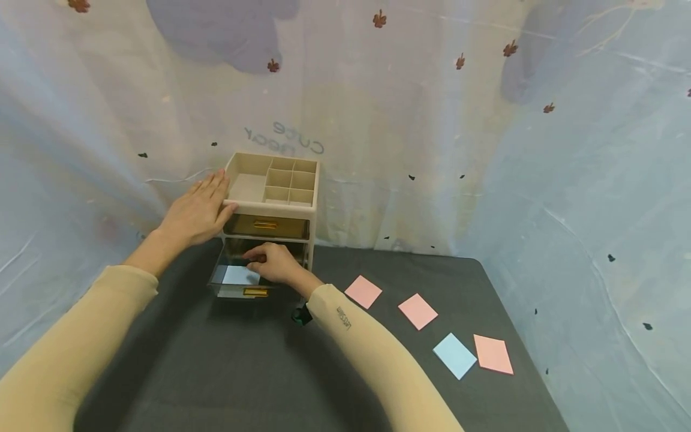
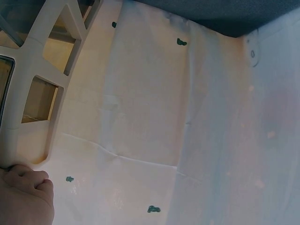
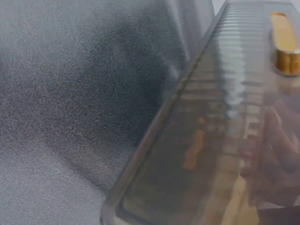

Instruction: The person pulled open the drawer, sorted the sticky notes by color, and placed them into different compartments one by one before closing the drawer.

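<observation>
- Left hand (image 1: 197, 210) laid over the left top edge of the beige organizer (image 1: 270, 209); fingers fairly straight, thumb by the front rim. Looks like steadying.
- Right hand (image 1: 275, 263) reaches over the pulled-out lower drawer (image 3: 211, 108); fingers bent, fairly narrow, thumb close under the index finger. Can't tell if it pinches anything.
- Light-blue pad (image 1: 240, 275) lies in the lower drawer, toward its left side, just beside the right fingertips; contact unclear.
- Upper drawer (image 1: 294, 228) closed. Top tray compartments sit above it.
- Lower drawer front is see-through, gold handle (image 3: 286, 44) on it; right wrist view shows mostly this front plus dark cloth.
- Out on the dark surface (image 1: 243, 366), right of the organizer: three pink pads, namely the nearest one (image 1: 363, 291), the middle one (image 1: 418, 311) and the far-right one (image 1: 493, 354), plus a second blue pad (image 1: 455, 356) just beside the far-right pink. All lie flat.
- Step in hand, my guess: setting or adjusting the blue pad in the lower drawer; could be a pick-up instead.
- If placing, next move calls for lifting the right hand clear of the drawer front, then going for the loose blue pad, left hand bracing.
</observation>
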Demonstrator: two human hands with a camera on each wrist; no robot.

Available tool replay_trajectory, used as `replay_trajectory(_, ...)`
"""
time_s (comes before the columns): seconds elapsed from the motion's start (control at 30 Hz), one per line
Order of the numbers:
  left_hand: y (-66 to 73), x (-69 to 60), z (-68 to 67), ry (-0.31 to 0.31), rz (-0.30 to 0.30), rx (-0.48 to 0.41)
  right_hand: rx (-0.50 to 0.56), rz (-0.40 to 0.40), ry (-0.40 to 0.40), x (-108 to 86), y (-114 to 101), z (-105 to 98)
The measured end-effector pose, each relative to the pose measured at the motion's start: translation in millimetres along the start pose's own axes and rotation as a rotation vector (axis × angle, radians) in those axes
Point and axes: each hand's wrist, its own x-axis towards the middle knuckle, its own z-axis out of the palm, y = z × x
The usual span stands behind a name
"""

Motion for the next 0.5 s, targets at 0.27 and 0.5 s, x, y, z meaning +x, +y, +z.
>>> replay_trajectory(0.27, 0.1, 0.7, 1.6, 0.005, 0.000, -0.007, 0.118, -0.046, 0.053, -17.6, -3, -9)
replay_trajectory(0.5, -0.3, 0.4, 2.8, 0.013, 0.000, -0.009, 0.179, -0.095, 0.109, -35.7, -10, -16)
